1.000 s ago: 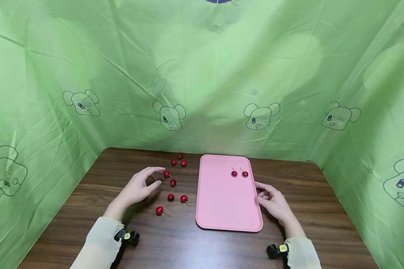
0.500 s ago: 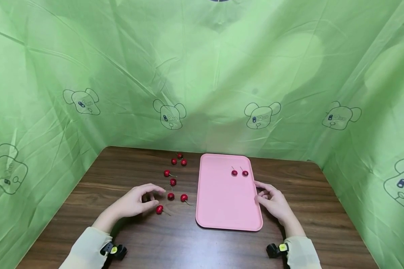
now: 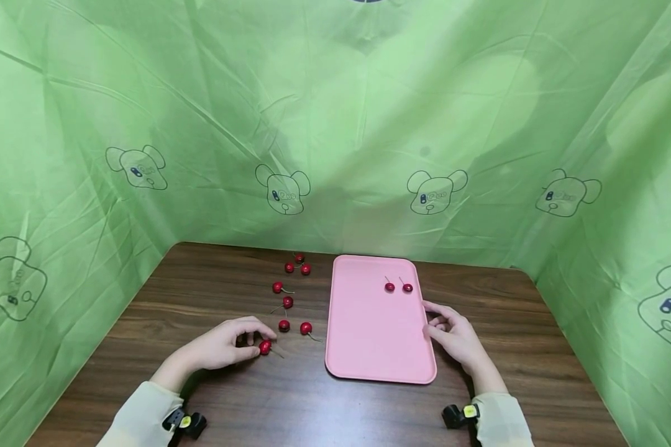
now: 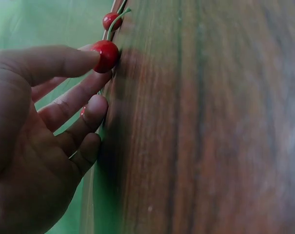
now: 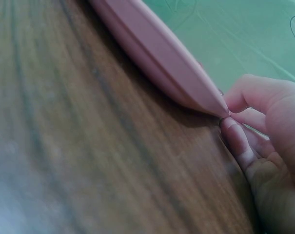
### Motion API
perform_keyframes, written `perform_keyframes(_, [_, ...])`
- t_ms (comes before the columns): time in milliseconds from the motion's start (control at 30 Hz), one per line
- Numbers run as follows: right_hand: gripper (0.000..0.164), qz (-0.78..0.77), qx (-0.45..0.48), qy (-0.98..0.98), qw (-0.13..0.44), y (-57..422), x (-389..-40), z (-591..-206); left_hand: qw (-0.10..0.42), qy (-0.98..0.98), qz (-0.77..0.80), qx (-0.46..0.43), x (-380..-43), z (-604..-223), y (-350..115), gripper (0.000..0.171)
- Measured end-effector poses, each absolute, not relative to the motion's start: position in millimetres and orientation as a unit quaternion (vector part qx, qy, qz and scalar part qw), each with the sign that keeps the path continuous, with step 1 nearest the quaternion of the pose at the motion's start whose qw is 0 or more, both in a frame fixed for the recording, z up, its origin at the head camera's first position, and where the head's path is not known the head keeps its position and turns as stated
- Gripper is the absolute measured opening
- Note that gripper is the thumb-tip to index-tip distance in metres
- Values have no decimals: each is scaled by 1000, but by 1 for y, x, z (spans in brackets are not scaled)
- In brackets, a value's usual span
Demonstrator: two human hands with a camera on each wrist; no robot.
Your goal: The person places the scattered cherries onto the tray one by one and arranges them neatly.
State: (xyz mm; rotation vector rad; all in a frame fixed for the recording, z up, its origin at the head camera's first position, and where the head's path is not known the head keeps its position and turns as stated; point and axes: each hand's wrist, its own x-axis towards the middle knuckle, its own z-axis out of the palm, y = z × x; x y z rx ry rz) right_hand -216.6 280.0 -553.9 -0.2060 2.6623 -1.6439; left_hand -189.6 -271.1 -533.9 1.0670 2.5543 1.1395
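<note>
A red cherry (image 3: 265, 347) with a thin stem lies at the near left of the table, between the thumb and forefinger of my left hand (image 3: 228, 343). In the left wrist view the thumb presses on this cherry (image 4: 106, 56), while the other fingers of the left hand (image 4: 49, 117) curve below it. My right hand (image 3: 455, 335) holds the right rim of a pink tray (image 3: 377, 347). Up close, the thumb and fingers of the right hand (image 5: 264, 126) meet at the edge of the tray (image 5: 162, 58). Two cherries (image 3: 398, 287) sit on the tray's far right part.
Several more cherries lie left of the tray, among them one close to its left edge (image 3: 305, 328), one nearer my left hand (image 3: 284, 325) and a far cluster (image 3: 305, 269). The brown wooden table (image 3: 268, 410) is enclosed by green cloth (image 3: 358, 136) printed with bear heads.
My left hand has come toward the near side, from beside the farther cherries to the nearest one, and closed its thumb and forefinger around it. The right hand and tray have stayed in place.
</note>
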Motion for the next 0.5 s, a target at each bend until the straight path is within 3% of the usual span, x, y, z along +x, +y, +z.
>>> perform_keyframes(500, [56,-521,-69,851,4,281,-216,-552,81,852,387,344,-188,-535,-265,27])
